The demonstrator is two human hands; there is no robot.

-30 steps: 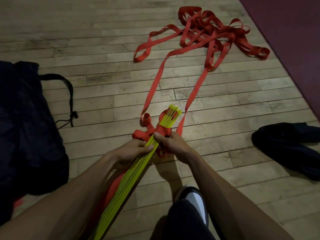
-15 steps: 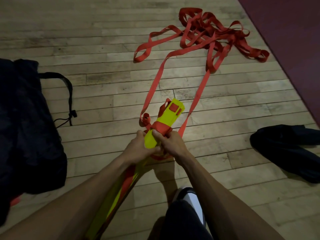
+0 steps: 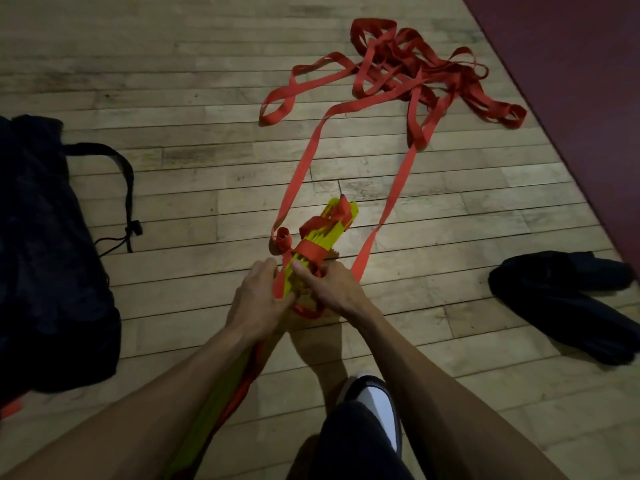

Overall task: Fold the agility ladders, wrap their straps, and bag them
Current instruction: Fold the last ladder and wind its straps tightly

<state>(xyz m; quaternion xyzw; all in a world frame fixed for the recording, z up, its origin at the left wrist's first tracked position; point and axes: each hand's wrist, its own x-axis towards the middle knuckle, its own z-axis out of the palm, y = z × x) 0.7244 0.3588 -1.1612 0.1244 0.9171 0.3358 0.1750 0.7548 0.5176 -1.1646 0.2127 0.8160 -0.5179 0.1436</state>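
Rung bundle [image 3: 322,237]: yellow flat rungs stacked, far end pointing away over wood floor [image 3: 173,202], near end running down under L forearm. One red strap turn banded across stack just above hands.

L hand [image 3: 258,299]: fingers curled round bundle + strap from left side, thumb on top. Firm grip, judged.
R hand [image 3: 329,289]: fingers curled on strap [image 3: 394,188] and bundle at right side, index fingertip pressing yellow face just below band. Exact pinch point partly hidden.

Two strap runs leading from bundle to loose red tangle [image 3: 415,74] well ahead, near maroon mat [image 3: 571,81]. Black drawstring bag [image 3: 45,254] at left, apart from hands. Dark cloth item [image 3: 568,299] at right; type unclear. Shoe [image 3: 377,407] below R forearm.

Risks, judged:
- Tangle ahead: pulling slack in w/o clearing loops likely tightens knots, stalls wrap.
- Rung ends fanned at far tip: slack band lets rungs splay/slide out; needs tension kept on each turn.
- Small strap curl at left of band: may get trapped under next turn, giving lumpy, loose wrap.
- R strap run lying near shoe: stepping on it jerks bundle from grip.
- Twisted strap laid flat-on-edge: wrap bulk grows, harder fit in bag.
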